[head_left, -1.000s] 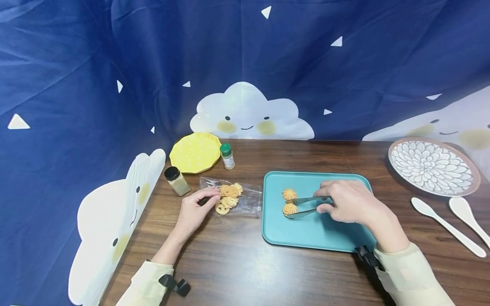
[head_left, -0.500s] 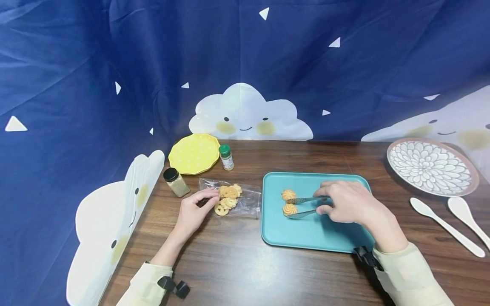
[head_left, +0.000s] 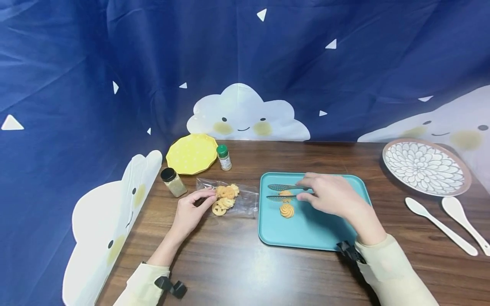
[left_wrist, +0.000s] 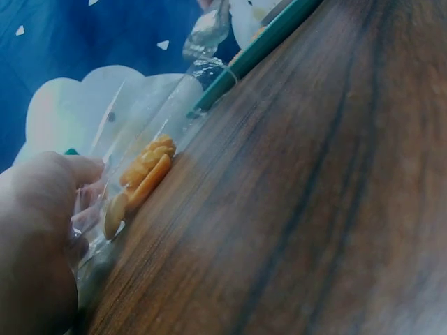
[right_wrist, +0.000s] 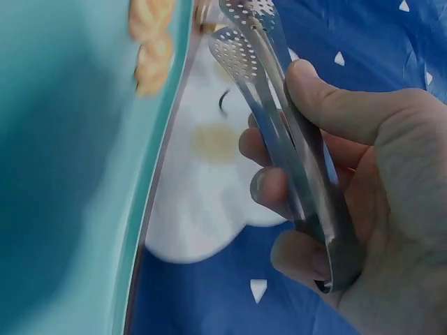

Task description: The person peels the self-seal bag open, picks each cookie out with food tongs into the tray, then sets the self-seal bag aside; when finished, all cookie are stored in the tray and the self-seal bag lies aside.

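Note:
My left hand [head_left: 189, 212] pinches the left end of a clear plastic bag [head_left: 248, 203], which lies flat on the table. Inside the bag are several cookies [head_left: 226, 193], one shaped like a pretzel. In the left wrist view, fingers show through the plastic [left_wrist: 164, 115]. My right hand [head_left: 333, 196] grips metal tongs [right_wrist: 307, 167] with perforated ends, which are spread apart and have nothing between them in the right wrist view. On the teal tray [head_left: 306, 238] sit two swirled cookies; the tongs overlap the far one [head_left: 285, 194] in the head view, while the near one [head_left: 286, 211] shows whole.
Behind the bag stand a black-lidded jar [head_left: 174, 182], a green-capped shaker [head_left: 224, 158] and a yellow plate [head_left: 192, 154]. Right of the tray are a flower-patterned plate [head_left: 425, 166] and two white spoons, one longer [head_left: 440, 225] and one broader [head_left: 461, 219]. A blue cloth [head_left: 245, 51] hangs behind.
The tongs, earlier around the near cookie on the tray, have moved back and left, leaving that cookie on the tray. My left hand keeps its place at the bag.

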The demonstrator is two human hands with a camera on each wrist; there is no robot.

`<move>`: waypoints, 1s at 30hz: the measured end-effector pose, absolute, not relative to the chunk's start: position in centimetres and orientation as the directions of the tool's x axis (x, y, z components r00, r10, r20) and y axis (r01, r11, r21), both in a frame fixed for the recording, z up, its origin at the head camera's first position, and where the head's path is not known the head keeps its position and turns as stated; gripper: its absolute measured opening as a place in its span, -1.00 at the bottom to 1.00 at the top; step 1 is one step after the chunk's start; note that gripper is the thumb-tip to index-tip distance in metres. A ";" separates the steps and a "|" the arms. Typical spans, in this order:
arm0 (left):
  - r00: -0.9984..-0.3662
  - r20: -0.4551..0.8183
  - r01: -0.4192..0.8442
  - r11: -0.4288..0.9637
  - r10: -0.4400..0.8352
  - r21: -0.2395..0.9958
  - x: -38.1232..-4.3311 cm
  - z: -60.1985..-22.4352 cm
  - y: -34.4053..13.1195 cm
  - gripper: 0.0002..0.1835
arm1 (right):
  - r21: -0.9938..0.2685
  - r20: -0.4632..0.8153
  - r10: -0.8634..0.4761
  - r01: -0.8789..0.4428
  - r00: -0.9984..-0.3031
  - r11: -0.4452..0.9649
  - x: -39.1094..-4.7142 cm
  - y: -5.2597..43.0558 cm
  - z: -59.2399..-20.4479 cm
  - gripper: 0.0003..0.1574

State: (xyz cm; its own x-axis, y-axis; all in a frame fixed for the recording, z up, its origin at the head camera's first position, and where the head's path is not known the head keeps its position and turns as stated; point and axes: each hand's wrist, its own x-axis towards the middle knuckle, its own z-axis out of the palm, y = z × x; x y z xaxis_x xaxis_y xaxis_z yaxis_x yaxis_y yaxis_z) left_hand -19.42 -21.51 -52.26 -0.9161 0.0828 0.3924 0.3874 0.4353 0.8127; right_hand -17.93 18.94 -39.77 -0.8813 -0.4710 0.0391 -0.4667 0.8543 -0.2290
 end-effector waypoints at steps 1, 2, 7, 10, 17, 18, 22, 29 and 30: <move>-0.917 0.390 0.384 0.435 0.081 0.814 -19.4 -52.2 -21.5 -0.81 | -0.230 0.035 -0.481 -0.475 -0.876 0.849 -18.1 18.3 -39.9 -0.54; -0.919 0.386 0.380 0.435 0.078 0.816 -19.4 -52.2 -21.5 -0.81 | -0.234 0.032 -0.494 -0.487 -0.869 0.841 -18.3 17.6 -40.1 -0.55; -0.924 0.374 0.371 0.434 0.082 0.821 -19.3 -52.2 -21.7 -0.80 | -0.218 -0.007 -0.559 -0.544 -0.829 0.810 -19.3 14.2 -41.2 -0.54; -0.922 0.377 0.375 0.436 0.086 0.818 -19.3 -52.1 -21.6 -0.81 | -0.195 -0.027 -0.569 -0.554 -0.822 0.810 -19.7 12.7 -41.6 -0.56; -0.918 0.391 0.380 0.444 0.071 0.811 -19.3 -52.2 -21.3 -0.81 | -0.193 -0.050 -0.556 -0.538 -0.829 0.820 -20.1 10.5 -42.2 -0.59; -0.917 0.393 0.381 0.446 0.069 0.810 -19.3 -52.3 -21.3 -0.81 | -0.202 -0.048 -0.547 -0.528 -0.836 0.825 -20.1 10.4 -42.2 -0.57; -0.916 0.394 0.386 0.445 0.078 0.808 -19.5 -52.1 -21.3 -0.82 | -0.222 -0.051 -0.493 -0.472 -0.868 0.853 -20.2 10.1 -42.2 -0.56; -0.909 0.407 0.404 0.447 0.095 0.798 -19.6 -52.1 -21.4 -0.82 | -0.206 0.011 -0.508 -0.499 -0.861 0.842 -20.3 8.8 -42.9 -0.43; -0.907 0.409 0.407 0.445 0.097 0.797 -19.6 -52.1 -21.4 -0.82 | -0.206 0.024 -0.508 -0.502 -0.861 0.840 -20.2 8.6 -43.0 -0.42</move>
State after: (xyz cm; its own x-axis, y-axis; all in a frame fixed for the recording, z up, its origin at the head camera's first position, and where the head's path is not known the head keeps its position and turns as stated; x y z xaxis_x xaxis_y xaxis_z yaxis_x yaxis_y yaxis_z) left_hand -19.55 -21.38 -52.06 -0.9073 0.0969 0.4092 0.4073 0.4452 0.7975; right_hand -20.22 8.55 -42.97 -0.8610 -0.5080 0.0245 -0.5016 0.8403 -0.2056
